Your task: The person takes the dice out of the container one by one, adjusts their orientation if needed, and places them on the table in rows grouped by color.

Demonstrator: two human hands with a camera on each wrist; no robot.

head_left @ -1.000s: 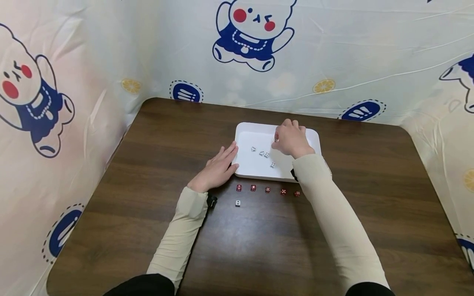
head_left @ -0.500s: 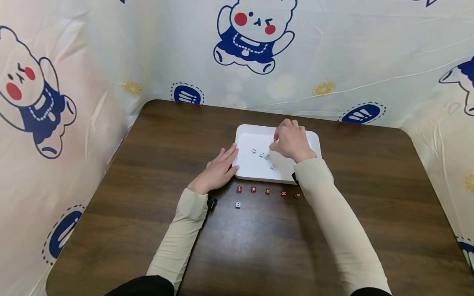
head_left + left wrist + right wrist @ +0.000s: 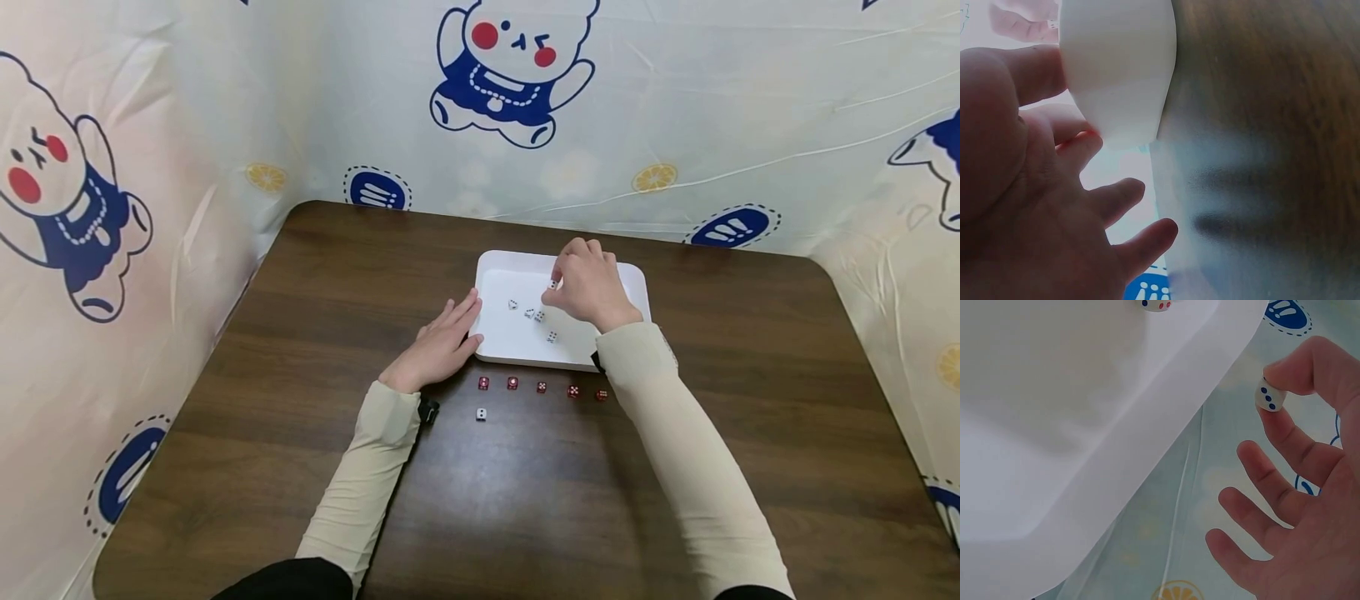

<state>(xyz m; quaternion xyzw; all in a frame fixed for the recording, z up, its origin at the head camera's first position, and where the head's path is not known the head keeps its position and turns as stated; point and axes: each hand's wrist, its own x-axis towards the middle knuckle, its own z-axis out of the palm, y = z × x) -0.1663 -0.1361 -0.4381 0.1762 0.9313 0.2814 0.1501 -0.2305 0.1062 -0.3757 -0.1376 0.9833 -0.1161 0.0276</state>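
Observation:
A white tray [image 3: 495, 267] sits on the dark wooden table [image 3: 300, 333]. My right hand [image 3: 588, 283] hovers over the tray and pinches a white die [image 3: 1269, 395] between thumb and forefinger; that die [image 3: 552, 285] shows at the hand's left edge. Several more white dice [image 3: 534, 314] lie in the tray. My left hand [image 3: 442, 337] rests flat on the table, fingers straight, touching the tray's left rim [image 3: 1116, 75]. A row of red dice [image 3: 542, 387] lies in front of the tray, with one white die [image 3: 481, 413] below its left end.
A cartoon-printed cloth [image 3: 525, 125] walls in the table at the back and both sides. Bare tabletop stretches left, right and in front of the dice.
My right hand has shifted slightly left over the tray, still pinching the die. The left hand stays put.

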